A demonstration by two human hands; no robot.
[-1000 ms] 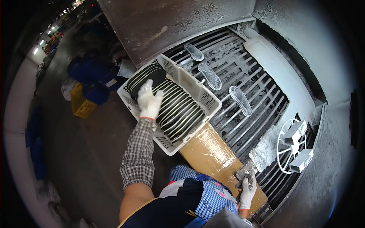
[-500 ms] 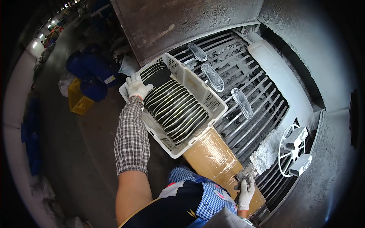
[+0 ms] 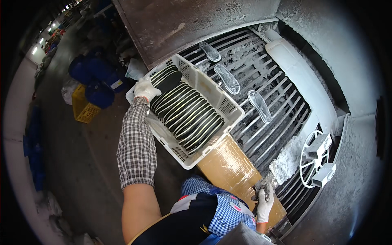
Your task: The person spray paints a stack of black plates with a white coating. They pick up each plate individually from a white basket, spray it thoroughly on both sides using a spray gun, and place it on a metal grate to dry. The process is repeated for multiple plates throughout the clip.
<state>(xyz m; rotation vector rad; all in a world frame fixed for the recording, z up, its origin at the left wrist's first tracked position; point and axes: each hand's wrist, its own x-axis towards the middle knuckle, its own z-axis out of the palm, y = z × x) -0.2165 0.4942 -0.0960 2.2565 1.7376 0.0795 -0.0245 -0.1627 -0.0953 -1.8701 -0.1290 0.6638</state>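
My left hand (image 3: 146, 90), in a white knit glove, is closed over the far left rim of a white plastic crate (image 3: 179, 161); its thumb is beside the shoe soles and its fingertips are partly hidden. Inside the crate, black soles with pale edges (image 3: 185, 116) stand in a tight row, and one black sole (image 3: 170, 83) leans at the far end. My right hand (image 3: 264, 204), also gloved, is closed round a dirty grey tool (image 3: 262, 185) at the lower right, whose kind I cannot make out. A brown taped carton (image 3: 230, 161) lies under the crate's near corner.
Three clear sole-shaped pieces (image 3: 259, 107) lie on a powder-crusted bar grate (image 3: 281, 108) to the right. A white spoked wheel with two box-shaped blocks (image 3: 317, 159) sits on it at the right. Metal walls (image 3: 196, 20) enclose the grate. Blue drums (image 3: 96, 75) and a yellow crate (image 3: 83, 108) stand at left.
My left hand and forearm have shifted slightly left. The view has moved a little; my right hand keeps its grip, and the soles and the pieces on the grate look unchanged.
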